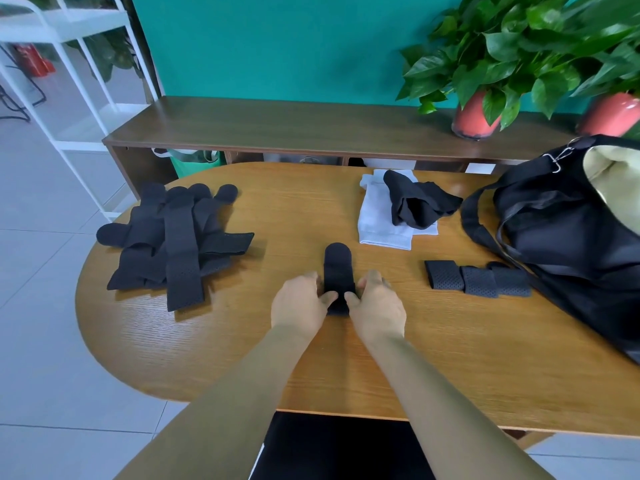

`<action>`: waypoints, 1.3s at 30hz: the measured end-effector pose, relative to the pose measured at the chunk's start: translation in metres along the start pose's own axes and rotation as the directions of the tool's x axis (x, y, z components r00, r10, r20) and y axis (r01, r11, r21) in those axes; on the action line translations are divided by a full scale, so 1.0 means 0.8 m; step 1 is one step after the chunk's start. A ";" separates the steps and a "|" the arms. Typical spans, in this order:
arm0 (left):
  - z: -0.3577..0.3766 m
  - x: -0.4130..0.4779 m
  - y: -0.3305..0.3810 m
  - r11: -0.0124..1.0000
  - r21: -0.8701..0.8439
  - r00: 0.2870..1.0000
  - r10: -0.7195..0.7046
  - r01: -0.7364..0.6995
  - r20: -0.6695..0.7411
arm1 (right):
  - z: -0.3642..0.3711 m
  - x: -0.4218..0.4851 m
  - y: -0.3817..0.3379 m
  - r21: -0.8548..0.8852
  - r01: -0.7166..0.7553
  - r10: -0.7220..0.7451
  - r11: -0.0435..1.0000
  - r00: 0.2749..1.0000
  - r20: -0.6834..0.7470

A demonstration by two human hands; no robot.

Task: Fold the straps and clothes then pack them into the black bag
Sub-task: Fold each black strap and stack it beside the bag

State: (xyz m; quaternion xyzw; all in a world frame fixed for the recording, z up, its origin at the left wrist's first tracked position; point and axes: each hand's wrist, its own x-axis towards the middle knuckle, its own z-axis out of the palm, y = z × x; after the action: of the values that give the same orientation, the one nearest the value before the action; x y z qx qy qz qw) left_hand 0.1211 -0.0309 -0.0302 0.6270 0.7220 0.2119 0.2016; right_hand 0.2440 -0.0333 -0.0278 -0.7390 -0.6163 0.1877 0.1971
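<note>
A short black strap (pixel 338 268) lies on the wooden table (pixel 346 358) in front of me, its rounded end pointing away. My left hand (pixel 300 301) pinches its near left side and my right hand (pixel 376 306) pinches its near right side, thumbs on top. A heap of unfolded black straps (pixel 173 237) lies at the left. Three folded straps (pixel 479 280) sit in a row at the right, beside the open black bag (pixel 568 237). A white garment (pixel 377 220) with a crumpled black garment (pixel 415 202) on it lies at the back.
A low wooden shelf (pixel 294 126) runs behind the table, with two potted plants (pixel 491 64) on its right end. A white metal rack (pixel 69 81) stands on the tiled floor at the left. The bag's strap (pixel 474 223) loops onto the table.
</note>
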 end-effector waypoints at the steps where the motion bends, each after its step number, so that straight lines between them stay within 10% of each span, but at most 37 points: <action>1: 0.000 -0.001 0.000 1.000 -0.027 1.000 0.005 -0.005 -0.004 | 0.000 0.000 0.001 0.000 0.005 -0.005 1.000 1.000 0.003; 18: 0.005 -0.020 -0.022 0.902 0.091 0.895 0.400 -0.423 0.196 | -0.003 -0.011 0.018 0.036 0.151 -0.152 0.988 0.988 0.026; 30: -0.016 -0.043 -0.023 0.889 -0.024 0.872 0.453 -0.456 0.187 | -0.024 -0.044 0.050 0.148 0.287 -0.316 0.946 0.918 0.240; 39: -0.005 -0.035 -0.024 0.957 -0.178 0.958 0.255 -0.231 0.132 | -0.015 -0.033 0.047 0.209 0.271 -0.294 0.940 0.952 0.086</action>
State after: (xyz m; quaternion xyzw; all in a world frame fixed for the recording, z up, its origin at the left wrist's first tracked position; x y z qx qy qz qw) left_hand 0.1068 -0.0612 -0.0366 0.7073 0.6020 0.2438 0.2790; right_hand 0.2770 -0.0658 -0.0364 -0.6079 -0.7050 0.2594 0.2572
